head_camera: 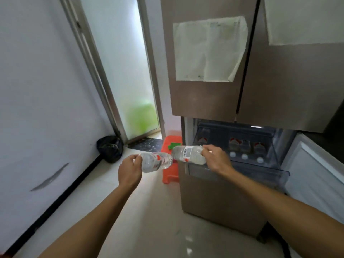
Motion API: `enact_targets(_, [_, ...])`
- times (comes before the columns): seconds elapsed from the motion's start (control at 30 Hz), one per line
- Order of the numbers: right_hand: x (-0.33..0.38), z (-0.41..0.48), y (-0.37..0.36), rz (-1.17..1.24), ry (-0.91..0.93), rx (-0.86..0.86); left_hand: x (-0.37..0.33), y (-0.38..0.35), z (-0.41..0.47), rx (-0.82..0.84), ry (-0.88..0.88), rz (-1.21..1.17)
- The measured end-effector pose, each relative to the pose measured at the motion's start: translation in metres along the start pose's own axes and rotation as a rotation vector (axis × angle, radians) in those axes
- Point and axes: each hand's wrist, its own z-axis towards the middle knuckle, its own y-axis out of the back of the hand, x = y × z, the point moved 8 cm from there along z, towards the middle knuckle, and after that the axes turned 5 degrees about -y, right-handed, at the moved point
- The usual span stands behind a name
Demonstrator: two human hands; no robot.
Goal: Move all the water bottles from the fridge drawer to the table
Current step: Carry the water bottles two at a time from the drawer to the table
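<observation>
My left hand [129,169] grips a clear water bottle [157,162] with a red-and-white label, held sideways left of the fridge. My right hand [216,159] holds a second water bottle [188,154] sideways, its barcode label facing me; the two bottles nearly touch end to end. Behind my right hand the fridge drawer [260,169] stands pulled open. Inside it lie three bottles [244,148] in a row with white caps toward me, and another bottle [202,139] farther left. No table is in view.
The brown fridge [214,101] has closed upper doors with papers stuck on. An orange plastic stool [170,170] stands left of the fridge. A black bag [109,148] sits by the frosted glass door [119,71]. An opened white fridge door [314,175] is at right.
</observation>
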Motion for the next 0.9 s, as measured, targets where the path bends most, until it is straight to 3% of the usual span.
enact_targets(0.23, [0.105, -0.062, -0.122, -0.208, 0.219, 0.217, 0.111, 0.137, -0.058, -0.061, 0.07, 0.24])
enact_targets(0.43, [0.18, -0.172, -0.277, -0.488, 0.399, 0.46, 0.224, 0.271, -0.141, -0.065, 0.169, 0.384])
enact_targets(0.67, [0.286, -0.321, -0.424, -0.464, 0.612, 0.598, 0.344, 0.435, -0.231, -0.139, 0.361, 0.55])
enact_targets(0.9, [0.389, -0.41, -0.522, -0.463, 0.843, 0.659, 0.421, 0.543, -0.298, -0.261, 0.551, 0.584])
